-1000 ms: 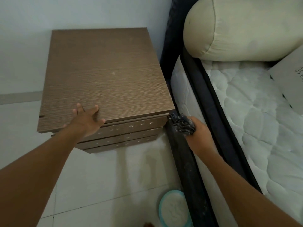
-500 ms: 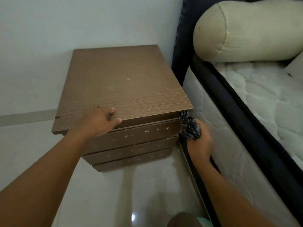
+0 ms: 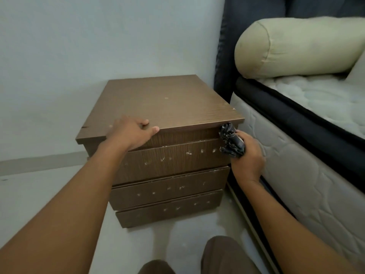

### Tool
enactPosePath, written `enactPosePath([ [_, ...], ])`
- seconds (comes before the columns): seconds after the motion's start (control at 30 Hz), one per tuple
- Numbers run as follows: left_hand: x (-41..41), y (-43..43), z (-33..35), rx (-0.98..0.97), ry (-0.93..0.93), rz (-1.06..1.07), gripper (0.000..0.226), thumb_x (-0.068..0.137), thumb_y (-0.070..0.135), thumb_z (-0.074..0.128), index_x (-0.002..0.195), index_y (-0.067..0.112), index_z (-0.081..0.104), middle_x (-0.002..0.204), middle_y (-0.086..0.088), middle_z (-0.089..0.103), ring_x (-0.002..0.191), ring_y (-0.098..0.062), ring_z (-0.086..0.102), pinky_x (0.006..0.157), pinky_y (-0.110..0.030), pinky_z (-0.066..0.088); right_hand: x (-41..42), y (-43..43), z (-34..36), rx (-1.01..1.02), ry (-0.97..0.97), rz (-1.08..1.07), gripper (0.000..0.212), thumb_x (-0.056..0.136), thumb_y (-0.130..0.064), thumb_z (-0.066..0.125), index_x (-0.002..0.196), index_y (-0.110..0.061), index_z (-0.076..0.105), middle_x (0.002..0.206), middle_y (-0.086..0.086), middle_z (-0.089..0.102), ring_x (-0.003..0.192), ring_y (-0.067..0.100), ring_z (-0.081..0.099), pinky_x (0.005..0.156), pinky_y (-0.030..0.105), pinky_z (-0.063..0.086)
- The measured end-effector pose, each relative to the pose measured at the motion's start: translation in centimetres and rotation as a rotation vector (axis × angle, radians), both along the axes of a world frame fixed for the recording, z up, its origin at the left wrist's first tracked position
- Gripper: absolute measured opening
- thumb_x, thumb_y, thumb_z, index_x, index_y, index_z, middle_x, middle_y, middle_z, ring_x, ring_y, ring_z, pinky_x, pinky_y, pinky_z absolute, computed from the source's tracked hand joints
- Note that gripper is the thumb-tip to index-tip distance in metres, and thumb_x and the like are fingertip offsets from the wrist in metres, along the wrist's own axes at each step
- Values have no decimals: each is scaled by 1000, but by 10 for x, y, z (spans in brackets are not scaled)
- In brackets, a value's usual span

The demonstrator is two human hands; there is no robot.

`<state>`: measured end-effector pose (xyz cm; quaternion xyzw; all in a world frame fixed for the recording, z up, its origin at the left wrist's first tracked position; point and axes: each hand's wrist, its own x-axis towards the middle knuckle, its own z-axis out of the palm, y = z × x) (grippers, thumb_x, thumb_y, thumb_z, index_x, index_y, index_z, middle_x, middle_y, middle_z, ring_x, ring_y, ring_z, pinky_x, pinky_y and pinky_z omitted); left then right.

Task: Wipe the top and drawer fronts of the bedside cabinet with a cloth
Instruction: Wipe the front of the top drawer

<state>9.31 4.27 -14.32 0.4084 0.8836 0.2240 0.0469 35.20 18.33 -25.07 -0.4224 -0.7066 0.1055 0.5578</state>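
The right hand (image 3: 246, 155), gripping the bunched cloth (image 3: 231, 142), had moved onto the top drawer front (image 3: 173, 157); the left hand (image 3: 131, 133) stayed spread, bracing the bedside cabinet (image 3: 166, 101), so drawer wiping was starting.

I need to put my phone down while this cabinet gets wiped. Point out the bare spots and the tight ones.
The cabinet top is bare from the wall edge forward, except its front edge under the left hand. The floor left of the cabinet is open too. It is tight at the front right corner, where the right hand presses the cloth beside the mattress.
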Motion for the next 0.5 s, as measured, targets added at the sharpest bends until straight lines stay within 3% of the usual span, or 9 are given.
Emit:
enactPosePath([
  [0.13,31,-24,-28,247,248,66,48,89,54,53,129,26,59,124,-8,51,118,-29,47,99,-51,44,5,-12,7,-69,-101,22,31,87,-15,64,117,-21,65,110,0,69,100,20,60,76,24,37],
  [0.23,34,-45,-62,454,295,141,48,89,45,56,131,22,53,130,-11,45,122,-28,44,96,-49,48,9,-14,11,-81,-166,80,30,87,-17,62,117,-24,63,110,-1,68,99,21,59,74,30,43],
  [0.3,29,-53,-83,537,183,313,57,88,45,58,136,19,43,136,-14,37,125,-31,39,96,-48,47,10,-13,13,-43,-198,77,31,86,-18,62,116,-24,63,109,-1,69,97,23,60,74,33,44],
  [0.5,-2,-56,-97,603,-422,763,74,94,45,52,147,3,23,150,-20,26,136,-36,29,107,-46,34,10,-10,16,54,-286,42,29,86,-21,63,115,-22,63,109,2,69,97,24,60,77,37,48],
])
